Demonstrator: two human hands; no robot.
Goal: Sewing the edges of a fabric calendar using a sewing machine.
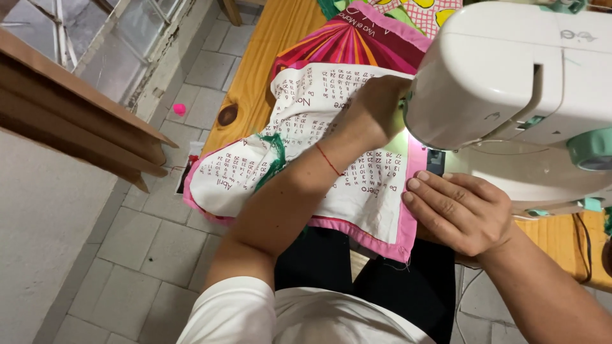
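- The left hand (376, 108) lies on the printed calendar cloth (306, 146), fingers hidden beside the white sewing machine (510, 76); its grip cannot be told.
- The right hand (462, 210) rests flat and open on the cloth's pink border (408, 210).
- The cloth is spread across the wooden worktop (255, 76), hanging over its near edge.

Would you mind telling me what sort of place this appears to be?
Probably a home sewing corner: a white sewing machine on a wooden table, pink-bordered printed cloth under both hands, and a grey tiled floor.
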